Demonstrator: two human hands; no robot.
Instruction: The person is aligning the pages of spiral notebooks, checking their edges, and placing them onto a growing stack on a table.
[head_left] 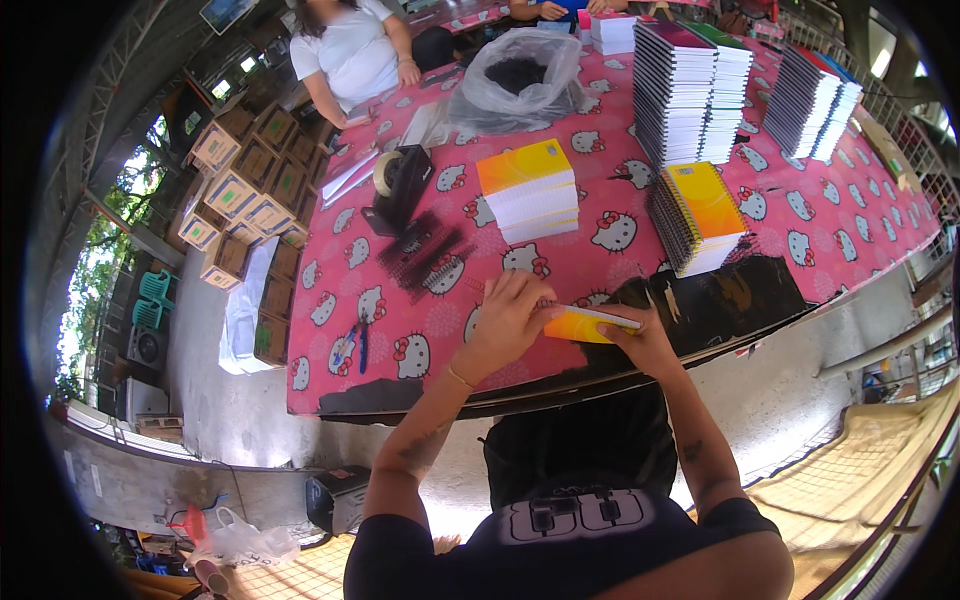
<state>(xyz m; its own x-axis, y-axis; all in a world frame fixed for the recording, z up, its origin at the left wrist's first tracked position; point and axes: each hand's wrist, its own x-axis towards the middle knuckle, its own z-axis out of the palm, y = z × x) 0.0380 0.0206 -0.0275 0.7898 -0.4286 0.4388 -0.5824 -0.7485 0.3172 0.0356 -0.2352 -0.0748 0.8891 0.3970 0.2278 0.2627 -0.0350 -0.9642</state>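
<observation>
Yellow notebook (pixel 575 325) meets both hands (pixel 507 318) (pixel 645 340) near table edge (pixel 470 411).

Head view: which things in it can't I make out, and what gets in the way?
- Head view: the left end of the yellow-orange notebook, covered by the left hand.
- Head view: the dark pieces in the clear plastic bag, too small to tell apart.
- Head view: most of the co-worker in blue, cut off by the upper edge.
- Head view: the insides of the cardboard boxes, hidden by their walls.
</observation>
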